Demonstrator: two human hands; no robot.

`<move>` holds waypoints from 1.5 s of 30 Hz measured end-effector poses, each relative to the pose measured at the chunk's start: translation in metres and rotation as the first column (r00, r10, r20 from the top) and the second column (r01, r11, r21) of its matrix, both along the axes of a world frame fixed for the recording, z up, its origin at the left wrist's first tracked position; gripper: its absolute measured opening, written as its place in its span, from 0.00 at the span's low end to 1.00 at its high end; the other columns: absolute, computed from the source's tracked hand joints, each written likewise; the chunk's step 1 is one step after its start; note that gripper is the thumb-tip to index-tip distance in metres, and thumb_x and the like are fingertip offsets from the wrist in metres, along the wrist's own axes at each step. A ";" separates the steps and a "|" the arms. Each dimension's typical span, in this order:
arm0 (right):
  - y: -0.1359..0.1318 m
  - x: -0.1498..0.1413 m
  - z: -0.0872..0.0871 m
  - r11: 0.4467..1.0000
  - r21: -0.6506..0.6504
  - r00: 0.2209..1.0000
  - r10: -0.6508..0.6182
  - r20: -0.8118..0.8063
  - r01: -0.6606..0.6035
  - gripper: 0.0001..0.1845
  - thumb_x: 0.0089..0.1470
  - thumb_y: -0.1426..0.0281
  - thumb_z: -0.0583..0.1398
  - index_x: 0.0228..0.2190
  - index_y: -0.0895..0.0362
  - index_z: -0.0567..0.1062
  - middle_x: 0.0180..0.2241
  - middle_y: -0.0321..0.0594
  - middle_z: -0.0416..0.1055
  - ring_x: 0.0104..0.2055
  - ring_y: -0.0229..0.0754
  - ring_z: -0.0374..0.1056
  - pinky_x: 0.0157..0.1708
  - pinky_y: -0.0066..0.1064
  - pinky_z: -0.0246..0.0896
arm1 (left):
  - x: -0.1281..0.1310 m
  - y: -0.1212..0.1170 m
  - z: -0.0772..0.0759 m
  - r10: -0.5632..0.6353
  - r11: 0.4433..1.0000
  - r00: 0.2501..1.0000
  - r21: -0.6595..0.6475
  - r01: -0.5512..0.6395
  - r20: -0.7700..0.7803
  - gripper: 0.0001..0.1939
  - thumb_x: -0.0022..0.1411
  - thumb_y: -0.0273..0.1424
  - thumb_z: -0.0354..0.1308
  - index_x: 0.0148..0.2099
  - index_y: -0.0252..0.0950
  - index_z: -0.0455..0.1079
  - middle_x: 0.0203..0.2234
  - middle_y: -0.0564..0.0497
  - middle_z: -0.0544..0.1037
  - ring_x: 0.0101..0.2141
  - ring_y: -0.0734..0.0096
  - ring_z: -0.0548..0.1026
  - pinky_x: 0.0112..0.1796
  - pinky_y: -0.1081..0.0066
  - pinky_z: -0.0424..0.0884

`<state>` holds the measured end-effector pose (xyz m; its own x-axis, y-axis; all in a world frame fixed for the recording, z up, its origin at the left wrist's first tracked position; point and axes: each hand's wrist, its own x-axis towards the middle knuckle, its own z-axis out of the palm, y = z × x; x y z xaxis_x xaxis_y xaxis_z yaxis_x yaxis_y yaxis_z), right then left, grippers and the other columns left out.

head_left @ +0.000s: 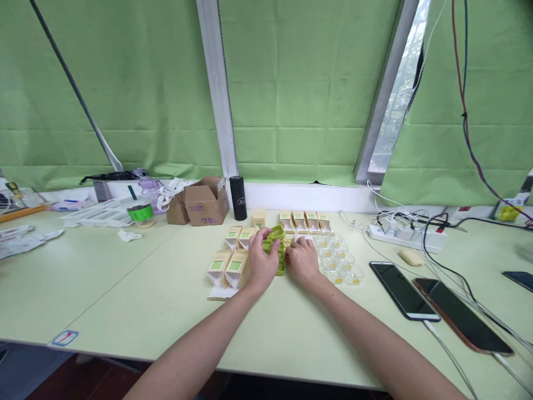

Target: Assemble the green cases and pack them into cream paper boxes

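My left hand [262, 265] pinches a small olive-green plastic tray [276, 232], tilted up between thumb and fingers. Under and beside it, more green trays [280, 268] sit on the table. My right hand [302, 262] is close by on the right, its fingers curled down; what lies under the fingertips is hidden. Just beyond the fingers is a cluster of small yellow pieces [287, 242]. Right of that hand stand clear plastic cups [336, 259] with yellow spots inside. Cream cartons with green panels [236, 265] stand left of my left hand, their flaps open.
A row of similar cartons [305, 221] stands farther back. Behind are a black bottle [237, 199] and a brown cardboard box [204, 204]. A lidded drink cup [141, 213] is on the left. Two phones [403, 290], cables and a power strip [410, 238] occupy the right.
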<state>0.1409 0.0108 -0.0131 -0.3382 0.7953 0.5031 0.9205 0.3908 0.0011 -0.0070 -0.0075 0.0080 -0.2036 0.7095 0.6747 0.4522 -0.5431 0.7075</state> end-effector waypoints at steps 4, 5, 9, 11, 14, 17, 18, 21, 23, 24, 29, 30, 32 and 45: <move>-0.002 0.005 0.002 0.999 0.035 0.998 0.013 -0.056 -0.011 0.10 0.61 0.76 0.62 0.30 0.56 0.83 0.34 0.47 0.80 0.45 0.52 0.64 0.44 0.43 0.51 | 0.000 -0.001 0.002 0.006 1.000 1.000 -0.015 -0.006 -0.001 0.09 0.70 0.34 0.60 0.51 0.41 0.70 0.46 0.46 0.78 0.49 0.58 0.75 0.53 0.58 0.69; -0.004 0.008 0.004 0.998 0.056 0.996 0.019 -0.083 -0.015 0.10 0.60 0.77 0.62 0.30 0.55 0.82 0.34 0.47 0.80 0.45 0.52 0.64 0.44 0.43 0.51 | 0.000 -0.001 0.002 0.000 1.000 1.000 -0.015 0.000 0.002 0.08 0.70 0.34 0.60 0.50 0.41 0.70 0.46 0.46 0.78 0.49 0.59 0.75 0.53 0.58 0.69; -0.019 0.021 0.013 0.983 0.181 0.975 0.077 -0.211 -0.038 0.09 0.59 0.78 0.62 0.30 0.55 0.80 0.33 0.44 0.78 0.42 0.49 0.64 0.40 0.40 0.51 | 0.002 0.000 0.002 -0.054 0.998 0.997 -0.029 0.056 0.061 0.06 0.70 0.36 0.60 0.46 0.41 0.70 0.42 0.48 0.79 0.45 0.62 0.77 0.46 0.65 0.70; -0.030 0.026 0.012 0.973 0.215 0.960 0.133 -0.245 -0.080 0.09 0.60 0.78 0.60 0.30 0.55 0.78 0.32 0.43 0.77 0.38 0.47 0.65 0.36 0.37 0.51 | 0.003 0.000 0.002 -0.098 0.992 0.985 -0.068 0.108 0.139 0.08 0.69 0.38 0.62 0.44 0.41 0.69 0.39 0.49 0.79 0.42 0.64 0.78 0.40 0.69 0.69; -0.049 0.030 0.003 0.973 0.169 0.946 0.198 -0.256 -0.158 0.09 0.63 0.76 0.58 0.32 0.55 0.77 0.30 0.40 0.76 0.32 0.43 0.67 0.31 0.35 0.49 | 0.004 0.002 0.003 -0.185 0.955 0.929 -0.164 0.248 0.321 0.14 0.66 0.44 0.65 0.42 0.40 0.68 0.34 0.51 0.79 0.35 0.66 0.78 0.32 0.73 0.67; -0.062 0.028 -0.009 0.969 0.026 0.935 0.246 -0.256 -0.248 0.08 0.61 0.76 0.58 0.34 0.55 0.77 0.29 0.38 0.78 0.28 0.41 0.68 0.29 0.34 0.46 | 0.004 0.002 0.005 -0.282 0.867 0.804 -0.219 0.447 0.523 0.20 0.63 0.49 0.67 0.39 0.40 0.66 0.30 0.50 0.80 0.29 0.68 0.76 0.27 0.74 0.64; -0.065 0.026 -0.011 0.964 -0.017 0.932 0.250 -0.263 -0.264 0.08 0.61 0.77 0.59 0.34 0.54 0.77 0.29 0.38 0.79 0.28 0.41 0.69 0.29 0.34 0.46 | 0.004 0.002 0.007 -0.311 0.833 0.753 -0.214 0.509 0.581 0.21 0.62 0.49 0.68 0.38 0.40 0.66 0.29 0.50 0.81 0.28 0.69 0.76 0.26 0.75 0.64; -0.068 0.023 -0.011 0.948 -0.100 0.930 0.270 -0.251 -0.303 0.08 0.61 0.76 0.59 0.35 0.54 0.78 0.30 0.38 0.81 0.29 0.41 0.72 0.30 0.34 0.48 | 0.004 0.000 0.011 -0.362 0.736 0.598 -0.175 0.654 0.715 0.21 0.60 0.47 0.70 0.37 0.38 0.66 0.29 0.49 0.82 0.25 0.72 0.74 0.26 0.75 0.63; -0.068 0.022 -0.010 0.939 -0.144 0.934 0.277 -0.225 -0.313 0.07 0.62 0.76 0.60 0.36 0.54 0.78 0.31 0.37 0.81 0.30 0.41 0.72 0.30 0.33 0.49 | 0.004 0.000 0.013 -0.342 0.682 0.504 -0.159 0.713 0.793 0.19 0.60 0.43 0.70 0.38 0.37 0.67 0.28 0.48 0.82 0.23 0.73 0.73 0.25 0.75 0.63; -0.068 0.022 -0.009 0.936 -0.168 0.938 0.273 -0.215 -0.311 0.07 0.62 0.75 0.60 0.36 0.54 0.78 0.30 0.37 0.81 0.29 0.40 0.72 0.30 0.32 0.49 | 0.004 0.000 0.014 -0.315 0.659 0.460 -0.157 0.735 0.830 0.17 0.60 0.41 0.70 0.37 0.37 0.66 0.27 0.48 0.82 0.23 0.73 0.72 0.25 0.75 0.63; -0.067 0.022 -0.007 0.922 -0.264 0.946 0.226 -0.232 -0.285 0.08 0.63 0.73 0.60 0.35 0.53 0.80 0.32 0.37 0.82 0.30 0.40 0.73 0.31 0.31 0.49 | 0.002 0.001 0.016 -0.178 0.592 0.334 -0.171 0.788 0.926 0.12 0.64 0.34 0.65 0.35 0.37 0.65 0.25 0.48 0.81 0.20 0.74 0.70 0.23 0.75 0.63; -0.066 0.022 -0.007 0.919 -0.274 0.946 0.220 -0.238 -0.283 0.08 0.63 0.73 0.60 0.35 0.53 0.80 0.32 0.37 0.82 0.31 0.40 0.74 0.31 0.31 0.50 | 0.002 0.001 0.016 -0.169 0.591 0.327 -0.170 0.789 0.930 0.12 0.65 0.34 0.65 0.35 0.37 0.65 0.25 0.48 0.81 0.20 0.74 0.70 0.23 0.75 0.63; -0.066 0.022 -0.007 0.916 -0.285 0.945 0.215 -0.246 -0.282 0.09 0.63 0.73 0.60 0.35 0.53 0.80 0.32 0.37 0.82 0.32 0.41 0.74 0.32 0.31 0.51 | 0.000 0.001 0.017 -0.168 0.595 0.321 -0.163 0.787 0.932 0.12 0.65 0.34 0.65 0.35 0.37 0.65 0.25 0.48 0.81 0.21 0.73 0.70 0.24 0.74 0.65; -0.065 0.022 -0.005 0.913 -0.298 0.946 0.206 -0.251 -0.278 0.09 0.64 0.73 0.60 0.37 0.52 0.82 0.34 0.38 0.83 0.34 0.42 0.76 0.32 0.31 0.51 | -0.034 -0.002 0.048 -0.395 0.866 0.878 -0.209 0.454 0.271 0.11 0.60 0.36 0.69 0.34 0.39 0.69 0.27 0.52 0.78 0.30 0.66 0.77 0.32 0.70 0.67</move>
<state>0.1625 -0.0542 -0.0182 -0.4566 0.8336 0.3109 0.7624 0.5467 -0.3463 -0.0414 -0.0093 0.0561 0.0412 0.9017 0.4303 0.0426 -0.4319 0.9009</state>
